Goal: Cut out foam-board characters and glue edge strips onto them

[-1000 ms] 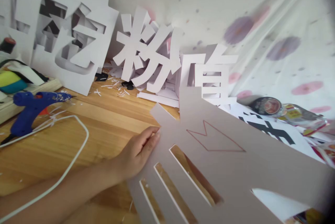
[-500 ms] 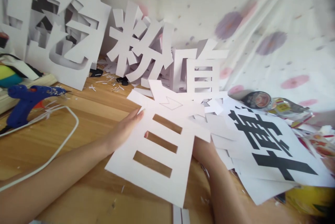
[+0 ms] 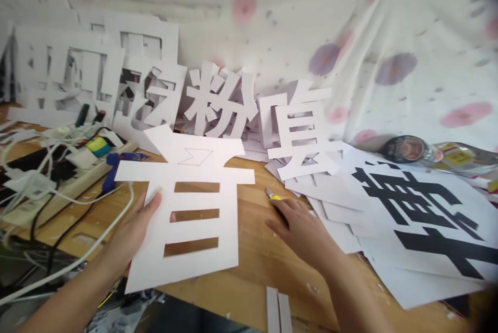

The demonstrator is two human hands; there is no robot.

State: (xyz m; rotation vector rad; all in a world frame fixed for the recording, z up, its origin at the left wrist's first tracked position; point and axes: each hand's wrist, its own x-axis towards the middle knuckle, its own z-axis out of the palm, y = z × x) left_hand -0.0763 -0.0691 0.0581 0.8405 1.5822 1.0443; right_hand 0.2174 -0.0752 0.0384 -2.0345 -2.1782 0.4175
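My left hand [image 3: 136,224] grips the left edge of a white cut-out board [image 3: 227,208], thumb on its face and fingers behind. The board has three long slots, and a small zigzag outline is drawn near its top. On the wooden table to its right, my right hand [image 3: 298,224] is closed on a yellow and black cutter [image 3: 275,197], whose metal end points up and left. Two narrow white strips [image 3: 278,308] lie at the table's front edge.
White cut-out characters [image 3: 220,99] stand along the back. A blue glue gun [image 3: 112,169], white cables and a power strip [image 3: 54,188] are at the left. At the right lie paper sheets with black printed characters [image 3: 412,203] and a dark-capped bottle [image 3: 406,149].
The board has moved left and turned more upright. My right hand has come out from behind it and taken hold of the cutter. The view has shifted, showing more at the left.
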